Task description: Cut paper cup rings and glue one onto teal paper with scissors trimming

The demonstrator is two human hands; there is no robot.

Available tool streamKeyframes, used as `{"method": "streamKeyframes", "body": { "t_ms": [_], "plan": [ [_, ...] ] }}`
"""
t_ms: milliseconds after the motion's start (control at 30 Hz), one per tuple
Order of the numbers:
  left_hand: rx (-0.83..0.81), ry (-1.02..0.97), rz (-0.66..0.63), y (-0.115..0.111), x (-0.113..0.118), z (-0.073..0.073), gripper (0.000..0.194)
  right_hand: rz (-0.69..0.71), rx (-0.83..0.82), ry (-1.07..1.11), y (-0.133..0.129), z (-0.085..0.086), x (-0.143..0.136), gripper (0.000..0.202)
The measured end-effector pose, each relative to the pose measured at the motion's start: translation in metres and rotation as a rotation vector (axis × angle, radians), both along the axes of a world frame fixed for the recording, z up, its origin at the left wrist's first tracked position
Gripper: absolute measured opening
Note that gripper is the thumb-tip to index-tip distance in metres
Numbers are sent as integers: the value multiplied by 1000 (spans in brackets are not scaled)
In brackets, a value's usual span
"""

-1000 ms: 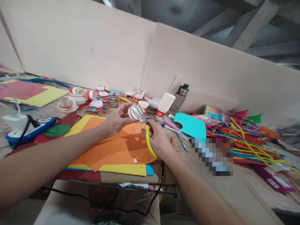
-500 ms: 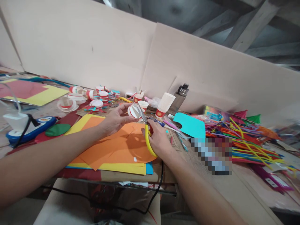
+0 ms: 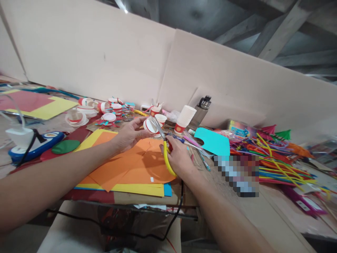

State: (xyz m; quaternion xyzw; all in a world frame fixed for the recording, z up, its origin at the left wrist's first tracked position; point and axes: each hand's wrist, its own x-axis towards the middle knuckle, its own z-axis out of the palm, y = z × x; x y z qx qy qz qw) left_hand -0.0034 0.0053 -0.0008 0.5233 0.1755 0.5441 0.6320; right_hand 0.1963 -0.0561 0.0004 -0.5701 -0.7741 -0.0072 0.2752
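Note:
Between the thumb and fingers of my left hand (image 3: 131, 134) is a small white paper cup piece (image 3: 149, 125) with a red edge, its round face turned toward me. My right hand (image 3: 180, 156) grips yellow-handled scissors (image 3: 166, 160). Their metal blades point up and left and lie against the cup piece's right edge; whether they are cutting into it I cannot tell. Both hands are above orange paper sheets (image 3: 126, 167), which lie over yellow paper (image 3: 147, 189). Just behind the cup piece stands a white paper cup (image 3: 161, 118).
Stacked paper cups (image 3: 185, 117) and a grey bottle (image 3: 200, 114) stand near the wall. Several cut cup pieces (image 3: 108, 117) lie at the back left. A turquoise sheet (image 3: 213, 140) and colourful pipe cleaners (image 3: 276, 165) are on the right. A black cable (image 3: 181, 196) hangs at the front edge.
Almost nothing differs. Both hands keep their hold on the cup piece and the scissors, and the view has shifted very slightly.

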Motion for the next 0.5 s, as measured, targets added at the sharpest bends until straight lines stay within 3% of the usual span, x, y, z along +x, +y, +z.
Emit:
{"method": "streamKeyframes", "body": {
  "t_ms": [500],
  "plan": [
    [-64,17,-56,-2,0,1,51,24,43,12,2,-1,1,37]
  ]
}}
